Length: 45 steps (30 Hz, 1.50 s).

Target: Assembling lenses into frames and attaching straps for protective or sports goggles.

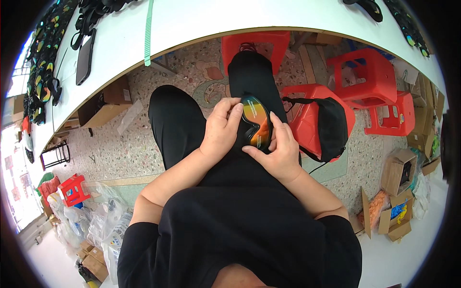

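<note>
A pair of ski goggles (257, 121) with a shiny orange-green mirrored lens and a dark frame is held above my lap, turned so that its long side runs away from me. My left hand (223, 124) pinches the far left end of the frame, thumb along the lens edge. Around the near right side, my right hand (281, 148) grips with its thumb by the lower end and its fingers along the outer rim. Small pale printing shows on the lens. The back of the goggles is hidden.
A white table (192, 21) curves across the front, with a dark phone (85, 57) and many goggles (45, 72) at its left. On a red stool (307, 120) at my right lies a black bag (331, 129). Open cardboard boxes (396, 218) and plastic bags (103, 216) stand on the floor.
</note>
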{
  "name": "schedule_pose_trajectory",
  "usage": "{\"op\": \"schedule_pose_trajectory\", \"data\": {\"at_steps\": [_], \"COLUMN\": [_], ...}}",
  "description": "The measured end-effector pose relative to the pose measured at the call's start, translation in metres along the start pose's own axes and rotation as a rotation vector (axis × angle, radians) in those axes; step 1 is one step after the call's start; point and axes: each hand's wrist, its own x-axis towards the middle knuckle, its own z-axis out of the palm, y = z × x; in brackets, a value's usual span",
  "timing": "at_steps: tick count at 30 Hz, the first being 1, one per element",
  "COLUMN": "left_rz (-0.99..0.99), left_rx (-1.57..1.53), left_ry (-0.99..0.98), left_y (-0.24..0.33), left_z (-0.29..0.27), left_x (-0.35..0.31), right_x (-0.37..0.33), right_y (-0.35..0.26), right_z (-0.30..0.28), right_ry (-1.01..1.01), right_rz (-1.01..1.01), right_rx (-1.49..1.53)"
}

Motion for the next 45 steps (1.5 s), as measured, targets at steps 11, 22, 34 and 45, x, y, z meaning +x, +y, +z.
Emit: {"op": "schedule_pose_trajectory", "data": {"at_steps": [11,22,34,45], "left_rz": [0.255,-0.633,-0.731,-0.359], "left_rx": [0.144,-0.387,-0.554,-0.057], "left_ry": [-0.306,-0.516,-0.773,-0.542], "left_y": [0.028,0.053,0.042,0.037], "left_z": [-0.016,-0.006,-0.005,-0.006], "left_x": [0.019,0.047,0.060,0.044], "right_x": [0.049,0.092,0.107,0.081], "right_y": [0.027,0.066,0.071,0.040], "right_z": [-0.030,-0.049,-0.037,-0.038], "right_ry": [-0.165,-0.706,-1.021,-0.477], "right_rz": [0.620,0.820,0.836,0.662], "right_rx": [0.830,1.200,1.285,0.898]}}
